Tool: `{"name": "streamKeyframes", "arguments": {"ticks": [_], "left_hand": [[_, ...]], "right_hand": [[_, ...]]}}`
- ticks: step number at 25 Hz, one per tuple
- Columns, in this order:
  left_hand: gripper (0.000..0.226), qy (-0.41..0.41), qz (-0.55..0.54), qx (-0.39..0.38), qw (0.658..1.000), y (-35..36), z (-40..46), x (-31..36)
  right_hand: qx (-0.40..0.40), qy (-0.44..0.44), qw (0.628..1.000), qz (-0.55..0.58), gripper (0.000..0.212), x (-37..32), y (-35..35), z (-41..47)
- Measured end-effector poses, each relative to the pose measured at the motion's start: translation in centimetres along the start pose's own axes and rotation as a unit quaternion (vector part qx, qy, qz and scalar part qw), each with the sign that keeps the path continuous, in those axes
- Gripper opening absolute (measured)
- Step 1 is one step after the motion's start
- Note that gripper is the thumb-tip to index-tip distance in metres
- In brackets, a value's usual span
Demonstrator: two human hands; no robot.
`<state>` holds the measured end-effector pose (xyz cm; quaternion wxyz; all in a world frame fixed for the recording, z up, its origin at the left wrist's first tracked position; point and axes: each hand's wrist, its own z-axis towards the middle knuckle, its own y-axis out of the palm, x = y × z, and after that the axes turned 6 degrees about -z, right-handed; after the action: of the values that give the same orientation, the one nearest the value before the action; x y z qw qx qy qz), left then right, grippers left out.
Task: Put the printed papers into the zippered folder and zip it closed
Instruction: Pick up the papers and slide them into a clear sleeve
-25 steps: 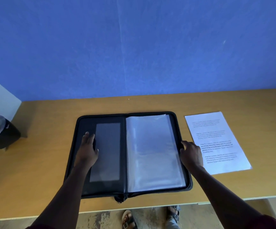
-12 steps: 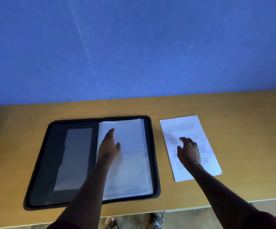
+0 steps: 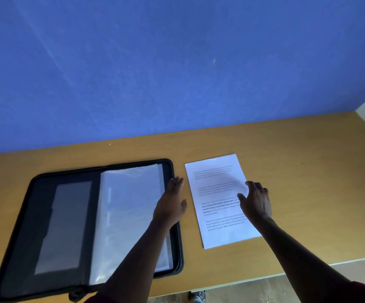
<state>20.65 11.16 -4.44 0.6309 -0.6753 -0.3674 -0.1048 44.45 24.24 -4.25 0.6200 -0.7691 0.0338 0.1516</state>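
Head view: left hand [image 3: 171,203] flat, open over folder [image 3: 67,226] edge; right hand [image 3: 256,201] spread on papers [image 3: 215,186].

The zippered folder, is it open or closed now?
Open. The zippered folder lies spread flat on the table, its clear sleeves showing.

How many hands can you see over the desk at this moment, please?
2. The left hand hovers open over the folder's right edge; the right hand rests open on the printed papers' right side.
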Motion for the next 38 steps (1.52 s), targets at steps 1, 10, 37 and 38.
{"name": "streamKeyframes", "arguments": {"ticks": [1, 10, 37, 38], "left_hand": [[0.075, -0.009, -0.010, -0.012, 1.000, 0.8, 0.3, 0.7], [0.059, -0.159, -0.150, 0.031, 0.975, 4.9, 2.0, 4.2], [0.020, -0.367, -0.449, 0.095, 0.809, 4.4, 5.6, 5.7], [0.019, -0.364, -0.450, 0.096, 0.810, 4.5, 5.5, 5.9]], "right_hand": [[-0.005, 0.003, 1.000, 0.000, 0.053, 0.4, -0.1, 0.4], [-0.058, 0.007, 0.998, -0.013, 0.058, 1.7, 0.6, 1.9], [-0.052, 0.007, 0.999, -0.010, 0.058, 1.8, 1.1, 2.5], [-0.052, 0.009, 0.999, -0.009, 0.057, 1.8, 1.1, 2.5]]}}
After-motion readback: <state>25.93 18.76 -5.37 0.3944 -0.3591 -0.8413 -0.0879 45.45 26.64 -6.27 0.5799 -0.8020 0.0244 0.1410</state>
